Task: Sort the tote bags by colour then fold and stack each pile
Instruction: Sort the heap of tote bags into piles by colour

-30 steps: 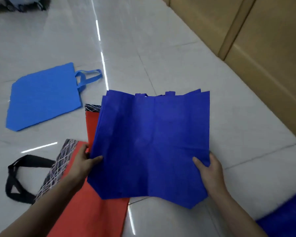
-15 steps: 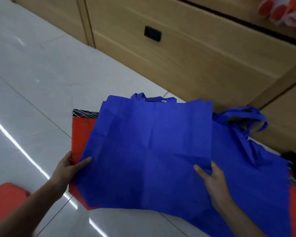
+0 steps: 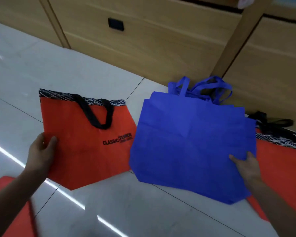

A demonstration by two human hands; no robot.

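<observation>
Tote bags lay on the tiled floor (image 3: 92, 211) in two colours, so sorting looked to be the step in hand, with no folding begun. At eight o'clock a corner of red cloth (image 3: 12, 211) showed, probably another bag.

The left hand (image 3: 41, 151) pinched the left edge of a red bag (image 3: 85, 154), thumb on top and fingers tucked beneath. That bag lay flat at nine o'clock, its black handle (image 3: 96, 117) flopped over its face. Toward three o'clock, overlapping its right edge, sat the blue bags (image 3: 186, 146), several laid one upon another with their loops bunched at twelve o'clock. The right hand (image 3: 244, 166) held their lower right corner with the thumb laid on top. The other fingers were mostly hidden, so I read it as a pinch.

A second red bag (image 3: 280, 168) stuck out from under the blue pile at four o'clock, with black straps (image 3: 272, 124) beyond it. Wooden drawers (image 3: 161, 48) closed off twelve o'clock.

I judged that the next move called for bringing the reds together. The blue pile lying across the second red bag stood in the way.
</observation>
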